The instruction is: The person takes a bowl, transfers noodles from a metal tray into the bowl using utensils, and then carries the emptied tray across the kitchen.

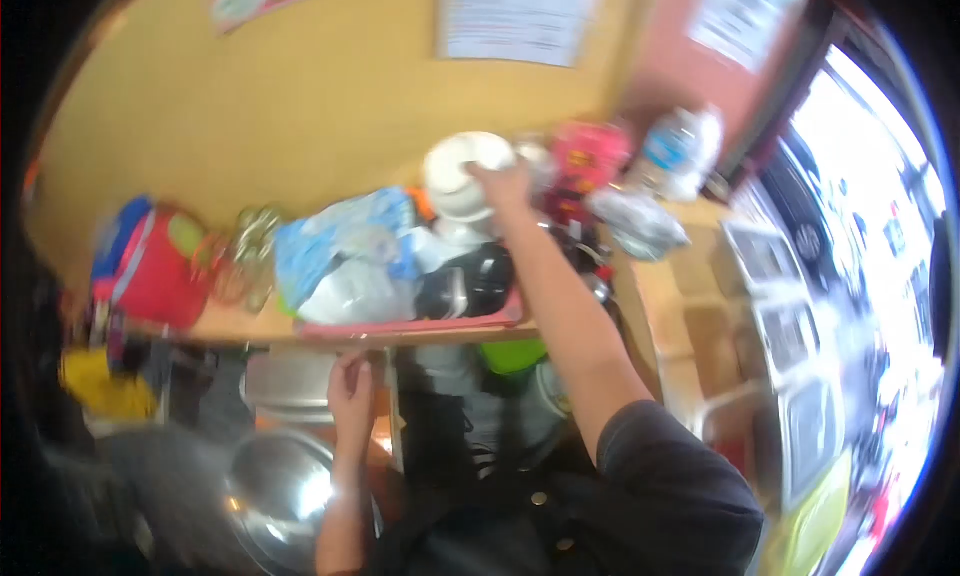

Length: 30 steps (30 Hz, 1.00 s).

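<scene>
My right hand [500, 188] reaches across the shelf and grips a round white tub [462, 171], thumb side over its top. The tub is at the back of the shelf, above a pink-edged tray [410, 326]. In that tray lie a blue patterned bag [345, 231], a white plastic bag [360, 294] and black plastic containers [485, 281]. My left hand [352, 386] is lower, just below the shelf's front edge, fingers curled together. Whether anything is between those fingers is hidden by blur. Near that hand is a large shiny metal bowl or lid [280, 496].
A red and blue bag [160, 266] and glass jars [250, 251] stand at the left. Rightward are a pink bag [590, 151], a bottle in plastic [680, 151], a clear bag [640, 221] and a counter with metal-framed bins [765, 256]. Several papers hang on the wall.
</scene>
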### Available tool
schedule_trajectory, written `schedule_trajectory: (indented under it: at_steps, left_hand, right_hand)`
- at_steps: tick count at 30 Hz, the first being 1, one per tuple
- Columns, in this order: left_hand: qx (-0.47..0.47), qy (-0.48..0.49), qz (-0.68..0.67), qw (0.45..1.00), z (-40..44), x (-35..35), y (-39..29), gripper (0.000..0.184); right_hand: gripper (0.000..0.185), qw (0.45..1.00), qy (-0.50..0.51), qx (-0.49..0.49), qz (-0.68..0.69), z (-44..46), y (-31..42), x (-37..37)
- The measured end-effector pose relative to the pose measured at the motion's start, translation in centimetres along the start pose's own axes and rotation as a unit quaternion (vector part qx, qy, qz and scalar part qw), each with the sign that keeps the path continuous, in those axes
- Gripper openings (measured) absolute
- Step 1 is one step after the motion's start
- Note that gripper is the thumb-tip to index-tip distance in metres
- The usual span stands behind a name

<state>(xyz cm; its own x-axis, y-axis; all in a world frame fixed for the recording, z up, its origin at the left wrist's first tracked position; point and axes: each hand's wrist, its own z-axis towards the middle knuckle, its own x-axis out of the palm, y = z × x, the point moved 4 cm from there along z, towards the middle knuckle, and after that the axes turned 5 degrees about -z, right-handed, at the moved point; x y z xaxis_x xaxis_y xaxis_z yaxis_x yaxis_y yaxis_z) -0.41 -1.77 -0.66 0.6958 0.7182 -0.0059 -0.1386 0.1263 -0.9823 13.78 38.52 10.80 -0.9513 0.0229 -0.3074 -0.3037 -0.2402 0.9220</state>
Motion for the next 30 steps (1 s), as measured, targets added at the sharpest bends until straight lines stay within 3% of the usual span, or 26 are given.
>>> schedule_trajectory:
  at_steps: [2,4,5,6,8,13,18,19,22,24,26,28,30]
  left_hand:
    - [0.041,0.043,-0.026,0.998,0.0,1.6,-1.6,0.025]
    - [-0.009,0.080,-0.070,0.994,-0.4,3.2,-3.1,0.024]
    - [-0.040,0.090,-0.086,0.991,-0.8,3.8,-3.9,0.023]
    - [-0.031,0.115,-0.080,0.990,-1.4,4.6,-5.0,0.022]
    - [0.000,0.142,-0.076,0.987,-2.6,6.2,-6.2,0.021]
    - [0.002,0.238,-0.090,0.967,-5.1,9.7,-7.1,0.020]
    - [0.007,0.356,-0.119,0.927,-8.6,17.1,-9.1,0.019]
    - [0.030,0.393,-0.091,0.914,-9.5,18.9,-9.3,0.030]
    - [-0.158,0.549,-0.112,0.813,-13.5,24.7,-10.0,0.052]
    - [-0.283,0.610,-0.136,0.728,-17.5,28.2,-11.7,0.071]
    - [-0.326,0.688,-0.117,0.638,-20.9,31.4,-15.1,0.079]
    - [-0.359,0.675,-0.161,0.624,-24.4,34.7,-16.9,0.075]
    - [-0.250,0.662,-0.063,0.704,-25.0,37.9,-13.6,0.063]
  right_hand:
    - [0.105,0.995,-0.048,-0.084,-0.028,-4.4,5.7,-4.3]
    - [0.109,0.980,-0.110,-0.154,-0.062,-8.8,8.0,-7.8]
    - [0.107,0.987,-0.073,-0.144,0.000,-11.9,9.6,-10.4]
    - [0.101,0.994,-0.042,-0.102,-0.029,-15.6,11.9,-13.8]
    - [0.094,0.991,-0.039,-0.123,-0.037,-20.4,12.7,-18.5]
    - [0.089,0.968,-0.107,-0.146,-0.174,-30.5,11.5,-29.1]
    - [0.072,0.919,-0.113,-0.194,-0.324,-37.5,7.4,-36.0]
    - [0.068,0.906,-0.117,-0.214,-0.346,-38.9,7.0,-37.1]
    - [0.058,0.885,-0.073,-0.228,-0.399,-42.3,6.3,-40.0]
    - [0.047,0.864,-0.095,-0.262,-0.419,-44.7,6.4,-42.0]
    - [0.043,0.835,-0.097,-0.300,-0.451,-46.9,6.0,-43.6]
    - [0.037,0.827,-0.123,-0.279,-0.473,-49.1,5.3,-45.4]
    - [0.031,0.820,-0.141,-0.266,-0.488,-51.7,4.8,-46.9]
